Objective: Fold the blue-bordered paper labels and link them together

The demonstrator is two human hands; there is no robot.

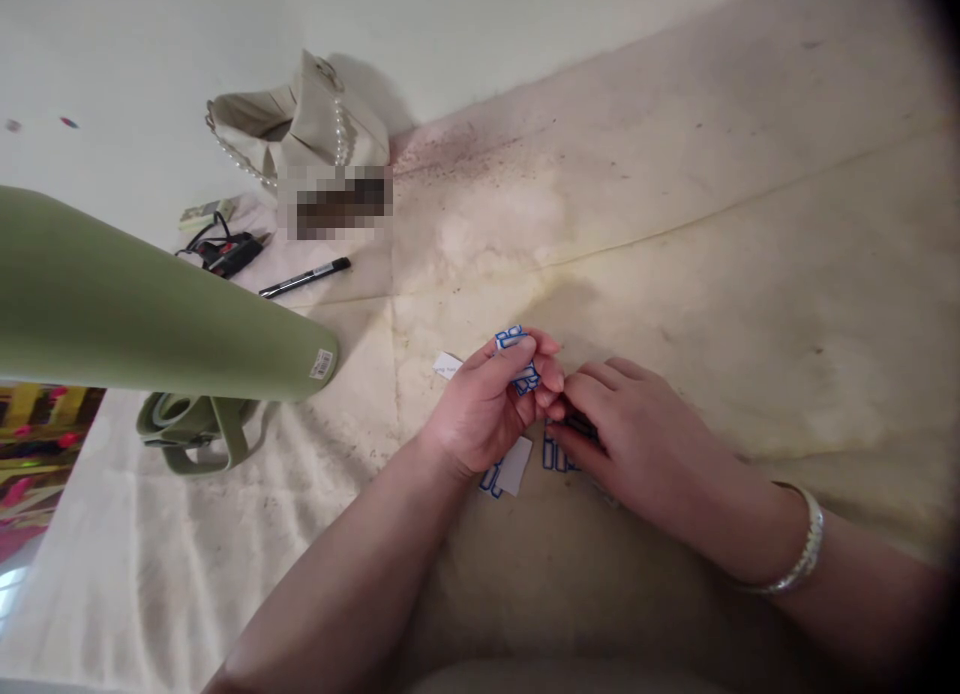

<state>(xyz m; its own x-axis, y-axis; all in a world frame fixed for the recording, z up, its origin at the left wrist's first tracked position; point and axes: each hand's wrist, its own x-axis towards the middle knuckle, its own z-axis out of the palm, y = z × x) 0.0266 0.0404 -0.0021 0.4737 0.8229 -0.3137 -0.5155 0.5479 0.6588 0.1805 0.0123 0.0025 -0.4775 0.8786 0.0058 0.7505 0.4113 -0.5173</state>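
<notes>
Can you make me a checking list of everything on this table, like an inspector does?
Surface: cream cloth, creased and stained.
Job's things: a blue-edged piece in the left hand; more blue-edged pieces and a blank white scrap near the hands.
Clutter: green bottle, black pen, pale bag.
Hands: left grip shut on its piece; right hand bent close by, its grip unclear.
Cables: black cord by a dark tool.
Surroundings: pale wall; bright colours past the table's left edge.

Green tumbler [150,294], black pen [306,277], cream handbag [319,129]
</notes>
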